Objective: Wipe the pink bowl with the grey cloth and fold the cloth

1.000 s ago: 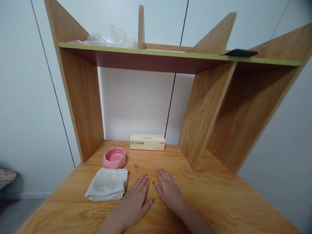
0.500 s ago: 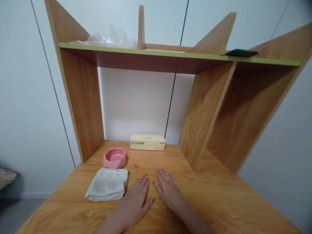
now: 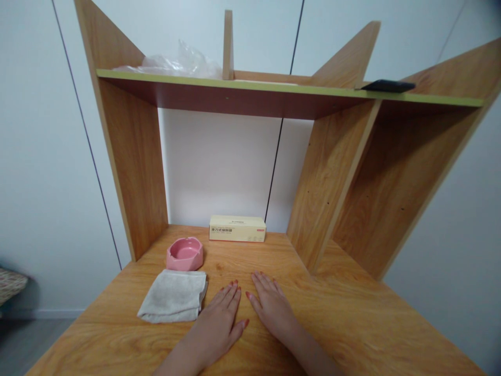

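Observation:
My left hand (image 3: 222, 319) lies flat on the wooden desk (image 3: 352, 324), fingers stretched out and the thumb apart. Just left of it is a folded grey cloth (image 3: 174, 296), its right edge close to my fingers. My right hand (image 3: 273, 308) also rests palm down on the desk, open and holding nothing. Behind the cloth sits a pink ashtray (image 3: 185, 255) with faceted sides. Farther back, against the wall, a long cream cling film box (image 3: 237, 230) with dark printed characters lies lengthwise.
A wooden shelf (image 3: 274, 90) with a green front edge spans the desk. On it lie a crumpled clear plastic bag (image 3: 180, 63) at the left and a flat black object (image 3: 388, 86) at the right. Upright panels (image 3: 332, 177) divide the right side.

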A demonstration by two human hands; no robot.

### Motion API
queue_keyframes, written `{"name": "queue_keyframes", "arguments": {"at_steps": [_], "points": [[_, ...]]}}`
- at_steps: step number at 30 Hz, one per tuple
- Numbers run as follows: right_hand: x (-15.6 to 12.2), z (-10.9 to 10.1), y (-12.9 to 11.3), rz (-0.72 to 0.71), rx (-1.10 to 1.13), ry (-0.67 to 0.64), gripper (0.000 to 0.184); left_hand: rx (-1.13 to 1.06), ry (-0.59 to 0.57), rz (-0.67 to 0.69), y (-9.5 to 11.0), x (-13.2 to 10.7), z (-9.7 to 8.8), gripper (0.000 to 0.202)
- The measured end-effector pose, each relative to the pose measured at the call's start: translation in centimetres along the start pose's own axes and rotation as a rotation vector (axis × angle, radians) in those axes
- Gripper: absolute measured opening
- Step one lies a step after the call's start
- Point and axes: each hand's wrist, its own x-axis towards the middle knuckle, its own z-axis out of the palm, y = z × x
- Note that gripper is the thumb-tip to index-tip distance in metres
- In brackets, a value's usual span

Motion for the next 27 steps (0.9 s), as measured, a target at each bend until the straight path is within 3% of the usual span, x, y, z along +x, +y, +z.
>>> {"name": "queue_keyframes", "arguments": {"at_steps": [5, 14, 21, 24, 27], "points": [[0.0, 0.0, 0.0, 0.002, 0.011, 0.002, 0.054, 0.009, 0.046, 0.012, -0.2, -0.1, 0.5, 0.054], [0.0, -0.2, -0.1, 0.003, -0.005, -0.016, 0.054, 0.046, 0.025, 0.005, 0.0, 0.0, 0.3, 0.055], [0.2, -0.2, 0.2, -0.013, 0.023, 0.007, 0.052, 0.131, 0.181, 0.082, 0.1, 0.2, 0.5, 0.056], [0.4, -0.1, -0.4, -0.032, 0.042, 0.061, 0.049, 0.158, 0.273, 0.091, 0.6, 0.6, -0.4, 0.053], [0.2, -0.3, -2.3, -0.146, 0.070, 0.123, 0.045, 0.178, 0.376, 0.075, 0.4, 0.8, -2.1, 0.051]]}}
